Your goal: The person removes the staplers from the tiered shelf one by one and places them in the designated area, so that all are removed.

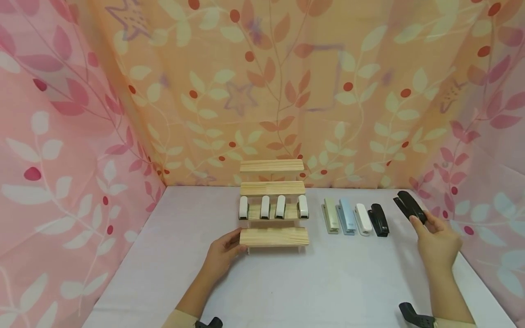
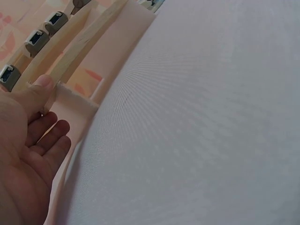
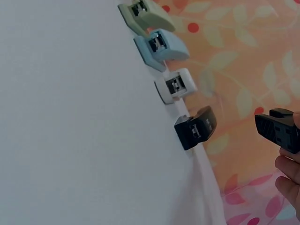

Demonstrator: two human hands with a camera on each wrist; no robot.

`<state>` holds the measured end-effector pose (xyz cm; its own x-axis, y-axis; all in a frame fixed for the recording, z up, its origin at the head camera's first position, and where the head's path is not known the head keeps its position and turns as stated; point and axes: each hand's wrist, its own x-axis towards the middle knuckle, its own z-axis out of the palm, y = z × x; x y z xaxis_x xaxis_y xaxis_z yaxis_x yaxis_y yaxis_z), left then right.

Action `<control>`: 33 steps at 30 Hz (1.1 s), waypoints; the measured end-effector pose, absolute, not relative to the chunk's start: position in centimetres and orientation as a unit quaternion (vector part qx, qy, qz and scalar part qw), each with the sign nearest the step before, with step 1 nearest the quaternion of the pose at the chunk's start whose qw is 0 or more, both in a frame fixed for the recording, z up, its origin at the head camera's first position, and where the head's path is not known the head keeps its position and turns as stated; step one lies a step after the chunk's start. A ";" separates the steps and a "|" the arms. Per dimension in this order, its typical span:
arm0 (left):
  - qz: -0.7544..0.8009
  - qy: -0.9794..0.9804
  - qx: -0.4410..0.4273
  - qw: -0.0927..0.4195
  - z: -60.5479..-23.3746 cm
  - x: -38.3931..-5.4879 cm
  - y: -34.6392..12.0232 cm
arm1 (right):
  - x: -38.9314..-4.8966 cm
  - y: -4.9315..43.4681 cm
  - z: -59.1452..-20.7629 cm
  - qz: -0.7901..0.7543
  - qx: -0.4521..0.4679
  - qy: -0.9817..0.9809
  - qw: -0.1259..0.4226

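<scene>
My left hand [image 1: 223, 253] holds the left end of the lowest board of a tiered wooden display rack [image 1: 274, 237]. In the left wrist view its thumb [image 2: 43, 82] lies on the board's end, the other fingers loosely bent below. On the rack's second tier stands a row of several small white staplers [image 1: 265, 207]. At the right, my right hand [image 1: 440, 241] grips a black stapler [image 1: 411, 206] by its rear end, raised above the table. The right wrist view shows this stapler [image 3: 277, 130] only in part, cut off by the frame edge.
Between rack and right hand, a row of staplers stands on the white table [image 1: 172, 218]: green [image 1: 330, 216], light blue [image 1: 346, 217], white [image 1: 362, 219] and black [image 1: 379, 220]. The rack's two upper boards [image 1: 272, 188] bear nothing. Patterned cloth [image 1: 205, 136] hangs behind and at both sides.
</scene>
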<state>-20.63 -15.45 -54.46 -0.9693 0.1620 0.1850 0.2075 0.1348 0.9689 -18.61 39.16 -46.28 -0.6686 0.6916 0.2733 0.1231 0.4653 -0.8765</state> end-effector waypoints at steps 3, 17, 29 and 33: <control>-0.648 -0.752 -0.124 0.019 -54.5 -20.6 -15.4 | -19.0 39.9 -47.2 0.447 -0.280 -0.800 0.287; -0.643 -0.756 -0.122 0.015 -54.6 -20.8 -15.6 | -20.4 41.6 -50.5 0.435 -0.281 -0.830 0.209; -0.641 -0.758 -0.121 0.013 -54.4 -20.7 -15.4 | -20.8 42.3 -52.0 0.425 -0.265 -0.846 0.184; -0.643 -0.757 -0.113 0.006 -54.3 -20.7 -15.4 | -20.9 42.3 -52.2 0.417 -0.261 -0.852 0.178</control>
